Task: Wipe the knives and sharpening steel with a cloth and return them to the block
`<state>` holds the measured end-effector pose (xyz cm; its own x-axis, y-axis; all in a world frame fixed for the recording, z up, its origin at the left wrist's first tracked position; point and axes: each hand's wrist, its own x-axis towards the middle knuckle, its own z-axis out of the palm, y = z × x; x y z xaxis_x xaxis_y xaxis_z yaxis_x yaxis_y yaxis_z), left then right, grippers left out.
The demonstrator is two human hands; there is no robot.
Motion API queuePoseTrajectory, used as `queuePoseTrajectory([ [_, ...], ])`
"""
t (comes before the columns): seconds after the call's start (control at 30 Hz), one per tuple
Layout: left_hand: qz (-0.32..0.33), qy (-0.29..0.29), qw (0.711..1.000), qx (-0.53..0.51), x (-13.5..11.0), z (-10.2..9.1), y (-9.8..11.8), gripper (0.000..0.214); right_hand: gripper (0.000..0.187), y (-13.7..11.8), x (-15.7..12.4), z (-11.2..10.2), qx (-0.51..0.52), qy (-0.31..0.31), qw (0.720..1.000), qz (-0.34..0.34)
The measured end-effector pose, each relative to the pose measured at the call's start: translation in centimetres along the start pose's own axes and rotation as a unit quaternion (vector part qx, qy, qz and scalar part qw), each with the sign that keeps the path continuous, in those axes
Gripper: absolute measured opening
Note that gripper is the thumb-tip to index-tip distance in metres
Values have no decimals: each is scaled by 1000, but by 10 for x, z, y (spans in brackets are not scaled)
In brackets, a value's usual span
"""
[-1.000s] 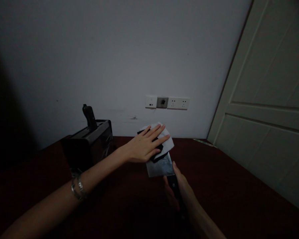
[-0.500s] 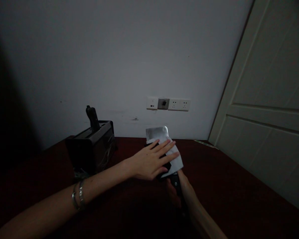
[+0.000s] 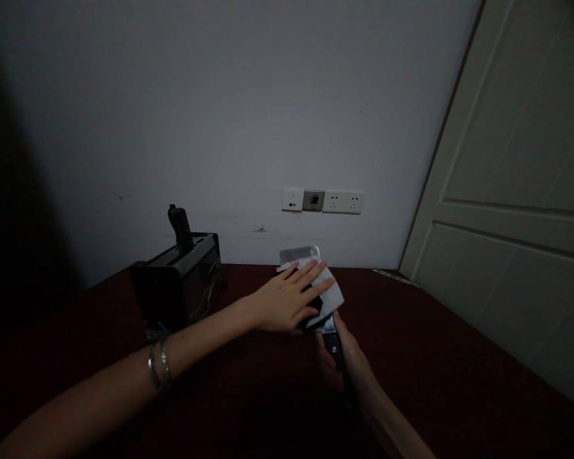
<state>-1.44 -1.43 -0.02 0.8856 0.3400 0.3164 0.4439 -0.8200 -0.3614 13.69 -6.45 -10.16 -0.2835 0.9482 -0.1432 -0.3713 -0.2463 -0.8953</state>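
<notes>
A cleaver [image 3: 300, 254] with a broad metal blade and a black riveted handle is tilted up, its far end toward the wall. My right hand [image 3: 351, 357] is closed round the handle from the right. On the blade lies a black-and-white cloth or sheet [image 3: 332, 297], whose material I cannot make out. My left hand [image 3: 284, 299] rests flat on that sheet, fingers spread, pressing it against the metal. Only the blade's far end and a strip by the handle show; the rest is covered.
To the left stands a knife block [image 3: 157, 296] with a black-handled tool [image 3: 180, 227] upright in a slot. A dark red tabletop [image 3: 435, 370] runs up to the wall, which carries sockets [image 3: 343, 202]. A pale panelled door [image 3: 511, 255] borders the right side.
My left hand and the sheet have slid along the blade, away from the handle, baring a strip of metal by it. My right hand keeps its hold on the handle.
</notes>
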Motion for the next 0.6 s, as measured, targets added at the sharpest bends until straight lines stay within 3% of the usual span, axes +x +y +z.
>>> queuePoseTrajectory([
  [0.1,-39,-1,999,0,4,-1,-6,63,63,-3,-3,4,8,24,1000,-1],
  [0.3,5,-4,1000,-2,4,-1,13,69,65,-7,-7,9,-2,34,999,15],
  [0.47,-65,-15,998,10,7,-3,2,70,63,-13,-11,18,30,60,998,7],
  [0.6,-43,-14,999,10,4,-3,12,70,66,-4,-5,9,15,1,1000,10],
])
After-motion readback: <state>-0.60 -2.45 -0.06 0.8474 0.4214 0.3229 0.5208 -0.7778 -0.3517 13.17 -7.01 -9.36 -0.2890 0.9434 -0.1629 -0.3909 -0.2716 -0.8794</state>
